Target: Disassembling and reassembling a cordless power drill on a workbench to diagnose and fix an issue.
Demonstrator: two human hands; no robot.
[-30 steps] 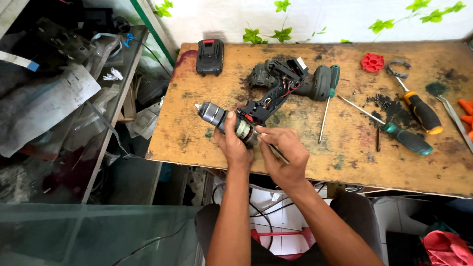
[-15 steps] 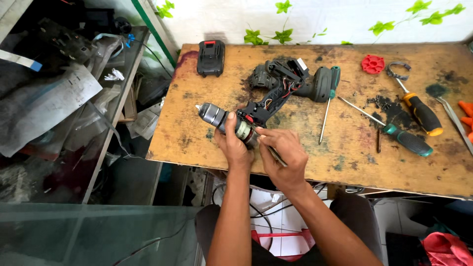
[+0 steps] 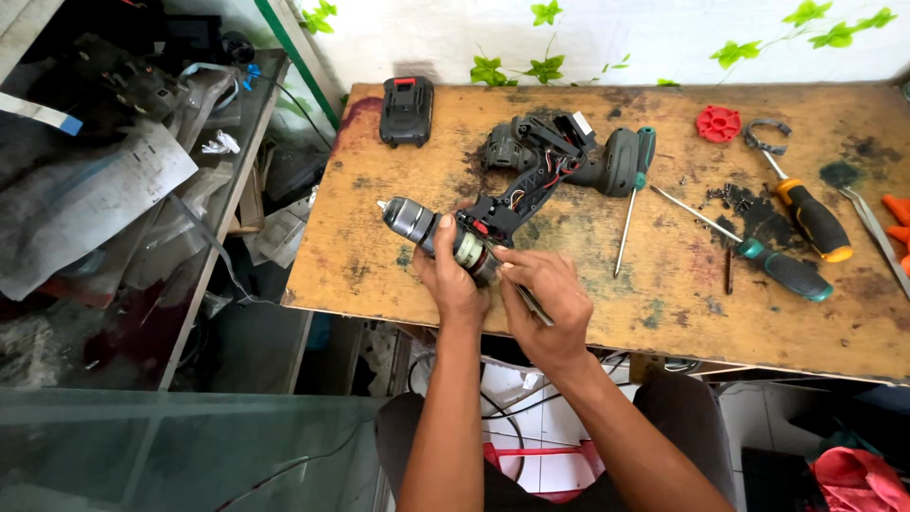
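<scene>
An opened cordless drill (image 3: 493, 204) lies on the worn wooden table (image 3: 664, 313), its chuck (image 3: 409, 218) pointing left and its red and black wires exposed. My left hand (image 3: 450, 275) grips the motor and gearbox section just behind the chuck. My right hand (image 3: 545, 299) is beside it, fingertips at the motor, holding a thin dark tool (image 3: 533, 305) whose kind I cannot tell. The other half of the drill housing (image 3: 616, 161) lies just behind.
A black battery pack (image 3: 407, 110) sits at the table's back left. Screwdrivers lie to the right: a green-handled one (image 3: 630, 204), another green one (image 3: 782, 270), an orange-black one (image 3: 810, 220). A red round part (image 3: 718, 123), loose screws (image 3: 725, 194) and a cluttered shelf (image 3: 142, 142) at left.
Both hands stay on the drill's motor section; my right hand's fingers have shifted slightly at the motor. Nothing else has moved.
</scene>
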